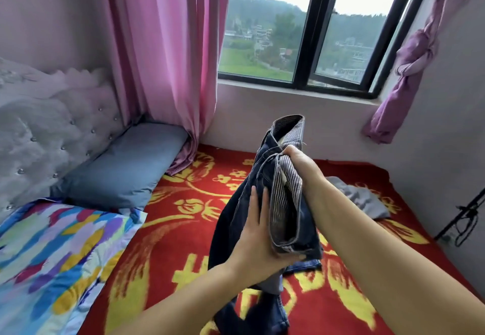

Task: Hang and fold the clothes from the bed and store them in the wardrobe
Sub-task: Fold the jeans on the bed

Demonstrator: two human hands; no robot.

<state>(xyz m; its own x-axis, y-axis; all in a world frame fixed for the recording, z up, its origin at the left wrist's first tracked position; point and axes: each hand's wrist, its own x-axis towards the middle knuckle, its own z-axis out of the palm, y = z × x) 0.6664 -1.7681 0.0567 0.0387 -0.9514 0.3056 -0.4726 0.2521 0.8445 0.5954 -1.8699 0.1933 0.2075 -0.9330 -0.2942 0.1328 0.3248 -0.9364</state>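
While held up, dark jeans (231, 219) show striped lining.

One jeans (236, 219), one pillow (123, 166) (grey-blue), two curtains (168, 53).

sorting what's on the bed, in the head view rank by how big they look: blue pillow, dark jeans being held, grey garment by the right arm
1. Dark jeans, though they are nearest the camera, so this is unsure.
2. Blue pillow, close in apparent size to the jeans.
3. Grey garment, smallest, partly hidden behind the right arm.
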